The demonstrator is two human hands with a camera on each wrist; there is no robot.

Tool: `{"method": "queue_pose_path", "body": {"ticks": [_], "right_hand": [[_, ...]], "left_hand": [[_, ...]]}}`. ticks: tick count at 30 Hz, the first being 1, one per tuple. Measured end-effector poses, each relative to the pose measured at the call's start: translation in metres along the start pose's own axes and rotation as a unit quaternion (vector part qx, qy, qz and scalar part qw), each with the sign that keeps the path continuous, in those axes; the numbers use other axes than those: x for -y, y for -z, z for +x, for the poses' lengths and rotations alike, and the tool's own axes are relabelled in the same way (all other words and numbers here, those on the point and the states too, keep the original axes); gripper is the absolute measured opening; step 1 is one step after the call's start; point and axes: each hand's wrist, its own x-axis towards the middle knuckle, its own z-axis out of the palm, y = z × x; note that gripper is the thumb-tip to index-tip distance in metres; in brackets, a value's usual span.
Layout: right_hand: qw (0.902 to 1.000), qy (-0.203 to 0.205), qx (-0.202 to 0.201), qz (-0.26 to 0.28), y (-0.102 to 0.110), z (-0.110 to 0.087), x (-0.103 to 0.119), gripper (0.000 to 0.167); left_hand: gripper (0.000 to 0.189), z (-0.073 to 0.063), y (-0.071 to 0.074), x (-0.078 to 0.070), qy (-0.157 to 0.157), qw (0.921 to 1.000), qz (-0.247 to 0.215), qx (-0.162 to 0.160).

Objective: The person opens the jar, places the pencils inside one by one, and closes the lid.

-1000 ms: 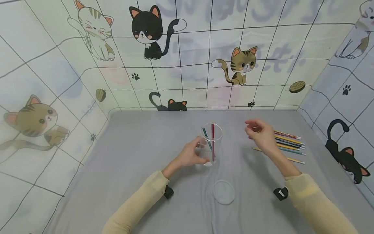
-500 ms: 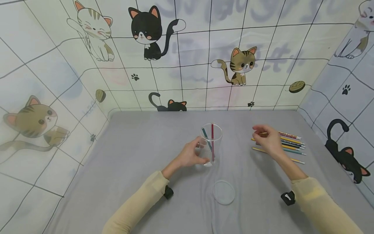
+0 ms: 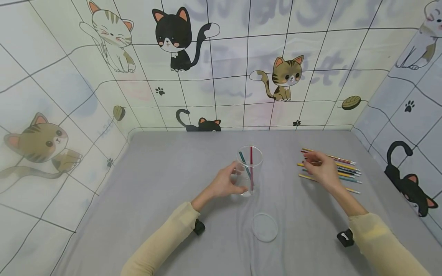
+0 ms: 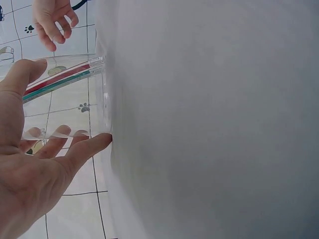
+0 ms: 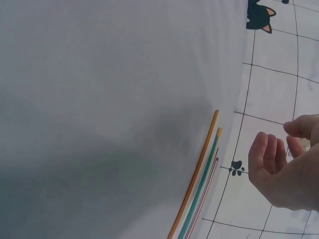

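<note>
A clear plastic cup [image 3: 258, 174] stands upright near the middle of the table, with a red pencil [image 3: 251, 172] and a teal pencil [image 3: 243, 159] leaning inside. My left hand [image 3: 224, 182] holds the cup from its left side; in the left wrist view the thumb and fingers spread around its wall [image 4: 65, 112]. Over a row of pencils [image 3: 347, 168] at the right hovers my right hand [image 3: 322, 170], fingers loosely bent and covering the middle of several. In the right wrist view this hand [image 5: 284, 172] has nothing between its fingers, above the pencil tips [image 5: 215, 122].
A clear round lid [image 3: 264, 227] lies flat on the grey cloth [image 3: 172, 165], in front of the cup. Walls of cat-printed fabric [image 3: 231, 88] enclose the table at the back and both sides.
My right hand has moved right and toward me, down over the pencils, uncovering their far-left ends. The left hand and the cup have stayed in place.
</note>
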Motion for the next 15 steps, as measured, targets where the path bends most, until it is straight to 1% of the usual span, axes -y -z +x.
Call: {"method": "queue_pose_path", "body": {"ticks": [3, 8, 12, 15], "right_hand": [[0.9999, 0.003, -0.005, -0.014, 0.001, -0.001, -0.005, 0.029], [0.9985, 0.002, -0.01, -0.054, 0.002, -0.003, -0.01, 0.031], [0.9979, 0.007, -0.006, -0.064, 0.003, -0.004, -0.015, 0.032], [0.9981, 0.015, -0.005, -0.06, 0.004, -0.005, -0.018, 0.033]], "left_hand": [[0.063, 0.0, 0.0, -0.001, 0.0, 1.0, 0.0, 0.0], [0.065, 0.0, 0.0, -0.001, 0.002, 1.0, 0.002, 0.002], [0.064, 0.001, 0.0, -0.001, 0.0, 1.0, 0.002, 0.002], [0.064, 0.001, 0.0, -0.001, -0.001, 1.0, 0.003, 0.003]]}}
